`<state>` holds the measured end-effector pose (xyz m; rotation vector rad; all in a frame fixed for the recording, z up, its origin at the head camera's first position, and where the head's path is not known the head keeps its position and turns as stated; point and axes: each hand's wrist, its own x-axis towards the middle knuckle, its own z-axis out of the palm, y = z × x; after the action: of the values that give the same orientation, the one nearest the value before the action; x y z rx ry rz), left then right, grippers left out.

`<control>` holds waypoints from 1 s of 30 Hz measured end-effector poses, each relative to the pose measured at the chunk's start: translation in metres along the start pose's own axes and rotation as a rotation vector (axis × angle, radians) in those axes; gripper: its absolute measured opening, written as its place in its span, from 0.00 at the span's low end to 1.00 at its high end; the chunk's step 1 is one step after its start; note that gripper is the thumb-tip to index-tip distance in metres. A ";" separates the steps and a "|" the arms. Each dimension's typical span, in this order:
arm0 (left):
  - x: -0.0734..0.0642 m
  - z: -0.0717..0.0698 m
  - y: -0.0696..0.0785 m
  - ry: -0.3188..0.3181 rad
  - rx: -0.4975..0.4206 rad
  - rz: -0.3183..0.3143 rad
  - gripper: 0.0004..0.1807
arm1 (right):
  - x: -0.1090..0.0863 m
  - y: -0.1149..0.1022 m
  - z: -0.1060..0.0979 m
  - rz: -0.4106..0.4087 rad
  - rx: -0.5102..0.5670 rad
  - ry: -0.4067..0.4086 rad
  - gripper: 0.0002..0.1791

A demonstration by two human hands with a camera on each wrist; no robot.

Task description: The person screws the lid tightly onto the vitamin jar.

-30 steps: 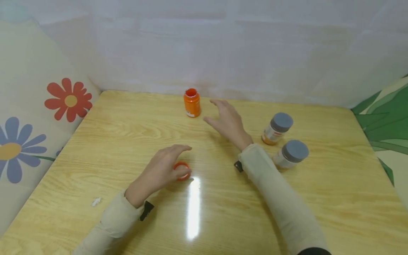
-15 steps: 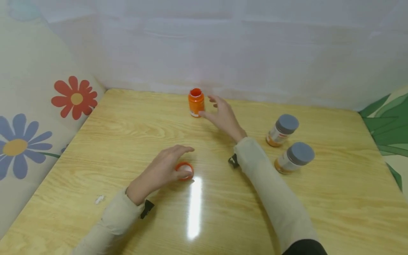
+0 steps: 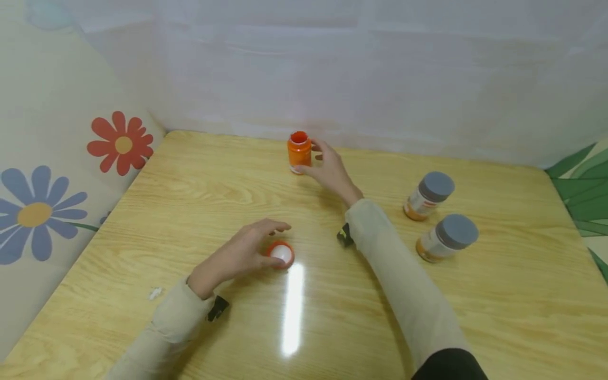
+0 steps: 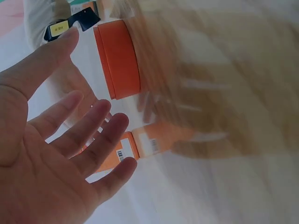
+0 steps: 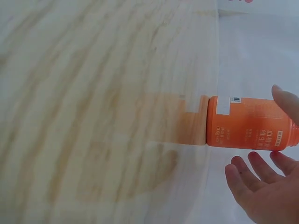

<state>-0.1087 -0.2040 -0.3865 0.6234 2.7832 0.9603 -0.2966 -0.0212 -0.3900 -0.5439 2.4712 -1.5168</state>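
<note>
An orange bottle [image 3: 299,152] without a lid stands upright near the back edge. My right hand [image 3: 331,171] is around its right side, thumb in front and fingers behind. In the right wrist view the thumb is above the bottle [image 5: 247,122] and the relaxed fingers [image 5: 240,175] below; whether a fingertip touches it I cannot tell. An orange lid [image 3: 281,254], white inside facing up, lies nearer the front. Beside it is my left hand [image 3: 239,252], thumb and fingers spread. The left wrist view has a gap between those fingers and the lid [image 4: 117,58].
Two bottles with grey lids, one farther back [image 3: 429,195] and one nearer [image 3: 446,237], stand right of my right forearm. A small white patch [image 3: 155,293] is on the wood-grain table [image 3: 199,174] at left. A pale sheet [image 3: 266,68] hangs behind the back edge.
My right hand has moved left to the orange bottle, from a gap beside it to having thumb and fingers around it. The left hand stays by the lid. The head view has shifted slightly.
</note>
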 end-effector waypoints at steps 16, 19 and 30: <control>-0.004 0.001 -0.005 -0.043 0.044 -0.032 0.37 | 0.015 0.005 0.010 -0.008 0.016 0.021 0.46; -0.004 0.002 -0.007 -0.044 0.076 -0.019 0.36 | 0.019 0.004 0.012 -0.009 0.027 0.018 0.46; -0.004 0.005 -0.009 -0.057 0.101 -0.058 0.40 | 0.026 0.005 0.017 -0.019 0.029 0.007 0.43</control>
<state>-0.1064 -0.2090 -0.3961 0.5702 2.7968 0.7826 -0.3151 -0.0437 -0.4014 -0.5602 2.4517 -1.5617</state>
